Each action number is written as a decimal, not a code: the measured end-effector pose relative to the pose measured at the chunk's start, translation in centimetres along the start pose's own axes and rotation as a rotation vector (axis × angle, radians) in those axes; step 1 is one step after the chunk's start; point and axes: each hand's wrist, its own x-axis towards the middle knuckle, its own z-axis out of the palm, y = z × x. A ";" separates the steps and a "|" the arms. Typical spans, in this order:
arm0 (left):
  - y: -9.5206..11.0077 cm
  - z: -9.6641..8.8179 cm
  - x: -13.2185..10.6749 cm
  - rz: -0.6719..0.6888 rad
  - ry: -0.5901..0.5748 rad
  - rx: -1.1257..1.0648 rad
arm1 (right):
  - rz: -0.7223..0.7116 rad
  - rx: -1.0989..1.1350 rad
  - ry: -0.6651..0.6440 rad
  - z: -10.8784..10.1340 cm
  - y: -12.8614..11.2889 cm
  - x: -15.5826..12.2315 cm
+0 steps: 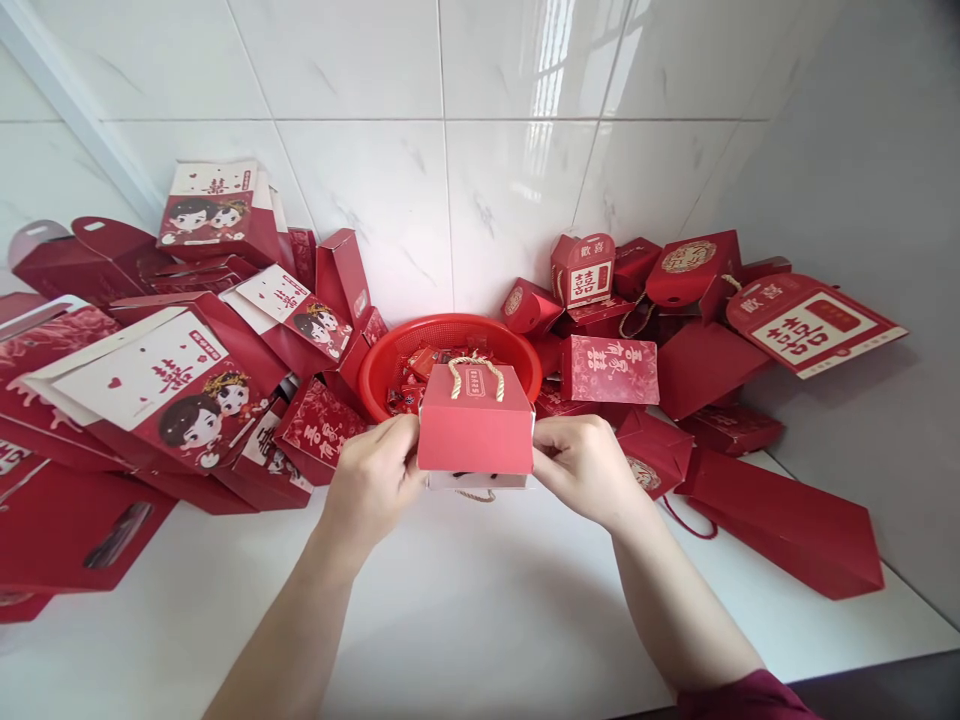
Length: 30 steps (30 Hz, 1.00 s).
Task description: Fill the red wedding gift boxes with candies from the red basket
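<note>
Between my two hands is a red paper gift box (pixel 475 432) with a twisted gold cord handle (pixel 477 374) on its upper face. A pale, open-looking edge shows along its near side, and another bit of cord hangs below. My left hand (pixel 376 482) is closed on the box's left side, fingers partly hidden behind it. On the opposite side, my right hand (pixel 586 468) pinches the right edge with thumb and fingers. Just behind the box stands a red plastic basket (pixel 531 350) holding small red wrapped packets (pixel 421 362), partly covered by the box.
Several red and white gift boxes (pixel 169 385) with cartoon couples are piled on the left. More red boxes (pixel 611 368), some with cord handles, are heaped on the right, including a long plain one (pixel 787 525). A white tabletop (pixel 480 620) meets a tiled wall (pixel 360 190) behind.
</note>
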 end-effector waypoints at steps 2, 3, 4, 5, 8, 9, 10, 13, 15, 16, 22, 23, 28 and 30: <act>-0.2 -0.1 0.0 -0.056 -0.007 -0.005 | -0.106 -0.031 0.058 -0.1 0.0 -0.1; -0.2 -0.1 0.0 -0.083 -0.021 -0.010 | -0.170 -0.043 0.070 -0.2 -0.1 -0.2; -0.1 -0.2 0.0 -0.107 -0.041 -0.018 | -0.233 -0.035 0.062 -0.3 -0.2 -0.3; -0.1 -0.2 0.1 -0.128 -0.068 -0.028 | -0.288 0.004 0.045 -0.5 -0.4 -0.4; 0.4 -0.4 0.2 -0.169 -0.190 -0.097 | -0.421 0.212 0.013 -1.0 -1.1 -0.6; 0.5 -0.4 0.3 -0.173 -0.242 -0.131 | -0.455 0.248 0.026 -1.1 -1.3 -0.6; 0.7 -0.4 0.3 -0.170 -0.296 -0.170 | -0.479 0.251 0.047 -1.2 -1.4 -0.6; 1.0 -0.4 0.3 -0.147 -0.391 -0.235 | -0.456 0.128 0.105 -1.1 -1.2 -0.2; 1.1 -0.3 0.1 -0.124 -0.393 -0.217 | -0.416 0.016 0.139 -0.7 -0.8 0.1; 1.2 -0.3 0.1 -0.114 -0.389 -0.205 | -0.406 -0.033 0.150 -0.6 -0.7 0.3; 1.5 0.1 -0.3 -0.066 -0.329 -0.198 | -0.342 -0.110 0.041 -0.1 -0.4 0.1; 1.6 0.2 -0.3 -0.067 -0.321 -0.192 | -0.322 -0.119 0.008 0.0 -0.4 -0.1; 2.2 0.6 -0.3 0.009 -0.236 -0.136 | -0.240 -0.274 -0.085 0.3 0.2 -0.6; 2.3 0.5 -0.3 0.087 -0.224 -0.136 | -0.211 -0.314 -0.078 0.3 0.4 -0.7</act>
